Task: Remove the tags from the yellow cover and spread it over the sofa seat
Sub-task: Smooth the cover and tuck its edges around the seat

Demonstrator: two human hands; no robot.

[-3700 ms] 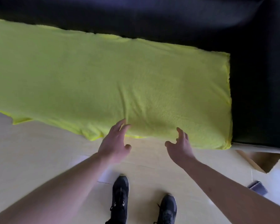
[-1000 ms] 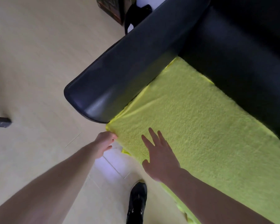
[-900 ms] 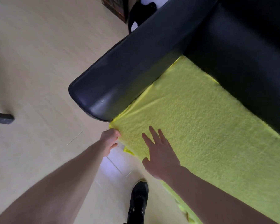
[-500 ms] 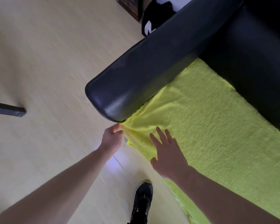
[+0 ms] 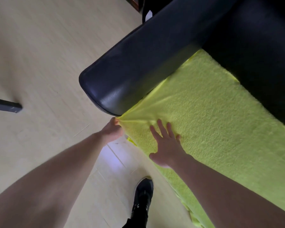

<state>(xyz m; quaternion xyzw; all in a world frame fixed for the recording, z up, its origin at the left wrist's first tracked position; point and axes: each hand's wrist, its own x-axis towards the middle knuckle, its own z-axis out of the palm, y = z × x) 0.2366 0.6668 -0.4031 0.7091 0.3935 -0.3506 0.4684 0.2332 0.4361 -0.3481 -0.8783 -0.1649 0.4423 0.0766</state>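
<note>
**Yellow cover on the sofa seat, corner pinched at the armrest**

Spread flat over the sofa seat (image 5: pixel 270 79): the yellow cover (image 5: pixel 212 120), fuzzy in texture, reaching from the foot of the black armrest (image 5: pixel 138 66) down toward the lower right edge of the head view. Front edge of the cover hanging over the seat's front, with a loose, wavy hem low in the view.

At the near corner, just under the rounded end of the armrest: the left hand (image 5: pixel 113 131), fingers curled around the cover's corner, gripping it. Fabric drawn into several tight creases fanning out from that pinched point across the seat. Exactly which fingers close on the cloth — hard to tell, since the back of the hand hides them.

Just beside it, on top of the cover: the right hand (image 5: pixel 167 146), palm down, fingers (image 5: pixel 160 127) straight and spread, lying flat on the fabric and holding nothing. Thumb off the front edge of the seat. Fingertips near the end of the creases.

Both forearms bare, entering from the bottom of the view.

On the pale wooden floor (image 5: pixel 39 63): a black shoe (image 5: pixel 142 196) between the forearms, near the front of the seat. At the far left edge, a dark bar (image 5: pixel 6 106) lying low over the floor. Beyond the armrest at the top, dark objects, too cropped to identify.
</note>
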